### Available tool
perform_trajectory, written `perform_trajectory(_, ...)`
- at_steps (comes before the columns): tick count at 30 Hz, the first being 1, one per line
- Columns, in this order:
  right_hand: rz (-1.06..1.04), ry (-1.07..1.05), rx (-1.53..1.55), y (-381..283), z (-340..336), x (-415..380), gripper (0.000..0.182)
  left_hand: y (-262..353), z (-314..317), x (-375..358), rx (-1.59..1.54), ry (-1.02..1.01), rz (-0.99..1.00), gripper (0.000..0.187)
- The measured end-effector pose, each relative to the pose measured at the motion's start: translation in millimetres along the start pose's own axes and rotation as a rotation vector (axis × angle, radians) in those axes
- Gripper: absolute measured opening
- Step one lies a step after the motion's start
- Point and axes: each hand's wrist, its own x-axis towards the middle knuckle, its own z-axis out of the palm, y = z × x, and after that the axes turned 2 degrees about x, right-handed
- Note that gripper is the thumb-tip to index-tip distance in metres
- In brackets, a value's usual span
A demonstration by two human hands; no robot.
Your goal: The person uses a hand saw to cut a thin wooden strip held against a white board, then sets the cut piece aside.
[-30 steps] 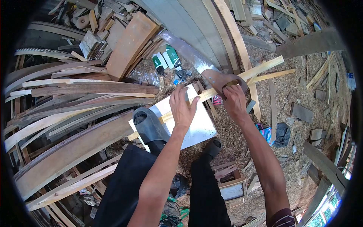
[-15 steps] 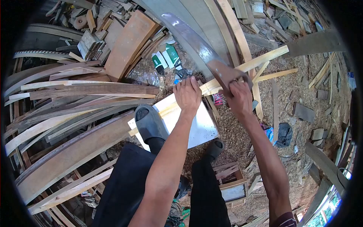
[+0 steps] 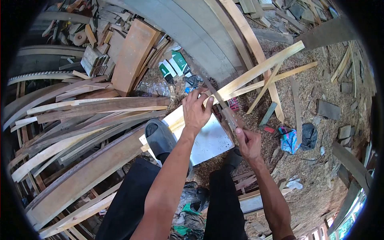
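Observation:
My right hand point(image 3: 249, 144) is wrapped round the handle of a hand saw point(image 3: 229, 114). The saw's blade stands edge-on across a pale wooden plank point(image 3: 262, 72), just right of my left hand point(image 3: 196, 112). That left hand grips the plank, fingers over its far side and thumb close to the blade. Under the plank is a white box-like support point(image 3: 210, 142) with a speckled top. My foot in a dark rubber clog point(image 3: 159, 138) presses on the plank's near left end.
Long boards point(image 3: 80, 172) are stacked at the left. A thick brown board point(image 3: 134, 56) leans near green-and-white boxes point(image 3: 179, 63). Wide grey planks point(image 3: 188, 32) lie ahead. Thin wood strips point(image 3: 296, 71), a black bag point(image 3: 309, 136) and offcuts lie on the sawdust-covered floor at right.
My right hand has drawn the saw down and toward me; its blade, raised broadside before, now stands edge-on at the plank. My left hand keeps its hold, its thumb now spread toward the blade.

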Motion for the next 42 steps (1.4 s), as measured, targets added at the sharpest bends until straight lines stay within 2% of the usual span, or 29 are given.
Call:
perform_trajectory(3, -0.086, 0.028, -0.034, 9, 9, -9, 0.044, -2, 3, -2, 0.136, -0.008, -0.005, 0.028)
perform_trajectory(6, -0.067, 0.008, -0.055, 5, 13, -14, 0.044, -4, 7, -1, 0.221, -0.038, -0.013, 0.031)
perform_trajectory(10, -0.154, 0.079, -0.129, 0, 16, -10, 0.044, -1, 3, 4, 0.21, -0.121, -0.076, 0.033)
perform_trajectory(13, -0.123, 0.075, -0.117, 2, 10, -10, 0.042, 2, 5, 0, 0.307, -0.095, -0.013, 0.033)
perform_trajectory(15, -0.013, 0.012, -0.042, 8, 8, -14, 0.042, 3, 8, -2, 0.296, -0.075, -0.004, 0.033)
perform_trajectory(19, -0.006, -0.011, -0.024, 13, 1, -23, 0.043, 5, 6, -1, 0.229, -0.039, 0.014, 0.033)
perform_trajectory(21, 0.064, -0.05, -0.007, 12, -1, -24, 0.042, 6, 6, 0, 0.227, -0.033, 0.01, 0.032)
perform_trajectory(28, 0.061, -0.001, 0.004, 18, 14, -10, 0.043, 8, 6, -1, 0.229, -0.03, -0.008, 0.031)
perform_trajectory(33, -0.092, 0.064, -0.014, 24, 11, -26, 0.048, 6, 8, 0, 0.252, -0.006, 0.002, 0.03)
perform_trajectory(42, 0.066, 0.03, 0.01, 7, 13, -12, 0.044, 7, 7, 1, 0.251, 0.003, 0.004, 0.025)
